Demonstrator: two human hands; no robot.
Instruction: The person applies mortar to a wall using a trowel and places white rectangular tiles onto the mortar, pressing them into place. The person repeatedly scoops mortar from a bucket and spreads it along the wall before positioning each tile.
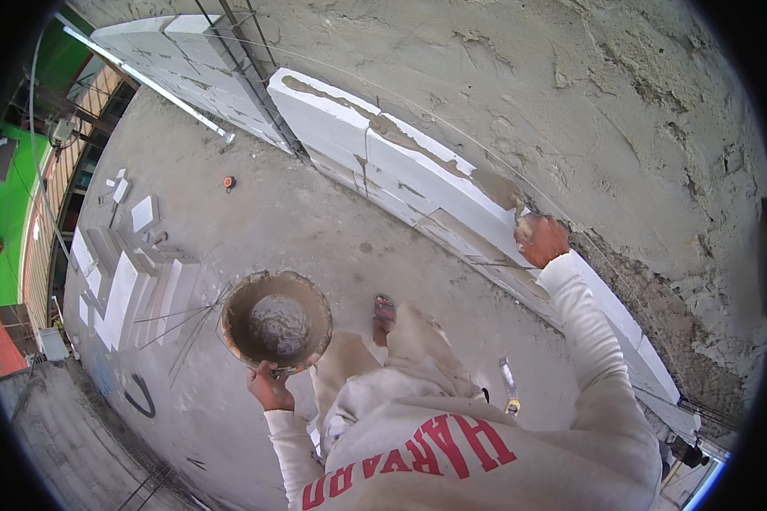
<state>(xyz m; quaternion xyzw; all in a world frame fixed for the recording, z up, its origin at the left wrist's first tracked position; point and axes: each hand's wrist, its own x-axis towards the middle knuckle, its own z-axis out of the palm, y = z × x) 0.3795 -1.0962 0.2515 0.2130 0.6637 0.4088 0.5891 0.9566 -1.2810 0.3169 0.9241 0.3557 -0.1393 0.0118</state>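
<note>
My left hand (pixel 270 387) grips the near rim of a round, mortar-crusted bucket (pixel 235 328). Wet grey mortar (pixel 279 324) lies in its bottom. Up at the low wall of white blocks (pixel 341 119), my right hand (pixel 541 241) is closed round the handle of a trowel (pixel 496 186). The trowel's blade is smeared with mortar and rests at the wall's top face; its edges are hard to make out. From the blade a grey mortar strip (pixel 400 136) runs away along the top of the blocks toward the far end.
A rough plastered wall (pixel 554 102) rises behind the blocks, with a thin string stretched along it. Steel bars (pixel 247 68) stand at the wall's far end. Loose white blocks (pixel 132 289) are stacked at left. A tape measure (pixel 229 182) and a long-bladed tool (pixel 509 387) lie on the floor.
</note>
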